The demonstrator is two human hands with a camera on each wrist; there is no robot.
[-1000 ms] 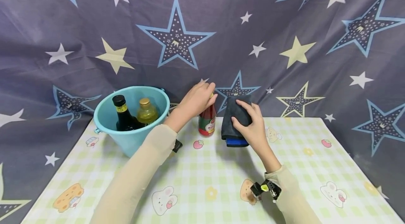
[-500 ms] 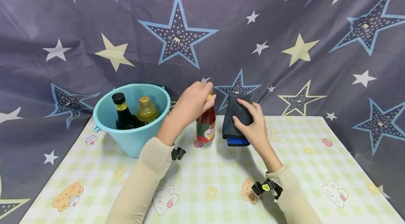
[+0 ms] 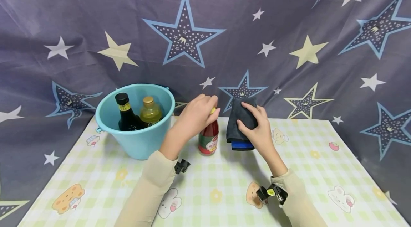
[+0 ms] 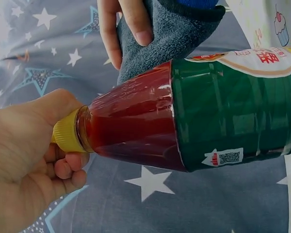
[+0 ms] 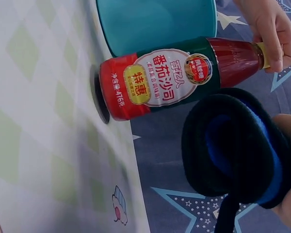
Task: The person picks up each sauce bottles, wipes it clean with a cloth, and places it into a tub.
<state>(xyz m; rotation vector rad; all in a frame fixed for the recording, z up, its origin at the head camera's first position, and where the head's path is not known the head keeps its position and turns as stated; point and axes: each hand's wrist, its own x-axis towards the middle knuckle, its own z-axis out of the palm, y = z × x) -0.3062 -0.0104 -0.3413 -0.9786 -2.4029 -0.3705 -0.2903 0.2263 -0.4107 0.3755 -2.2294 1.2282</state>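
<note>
My left hand (image 3: 196,114) holds a glass bottle of tomato ketchup (image 3: 208,139) by its yellow cap (image 4: 68,132), fingers and thumb curled round it. Red sauce shows above the green, white and red label in both wrist views. The bottle is nearly upright, its base at or just above the table; contact is hard to tell. To its right, my right hand (image 3: 258,123) grips a folded dark grey towel (image 3: 239,122) with a blue inner side (image 5: 269,189). The towel is held off the table, apart from the bottle in the head view.
A light blue bucket (image 3: 138,145) stands at the left, with a dark black-capped bottle (image 3: 126,116) and a yellow oil bottle (image 3: 150,113) inside. A checked tablecloth (image 3: 199,198) covers the table. A star-patterned curtain (image 3: 231,52) hangs behind.
The left hand has brought the ketchup bottle toward me, away from the curtain, still held by the cap. The right hand and towel have stayed nearly in place.
</note>
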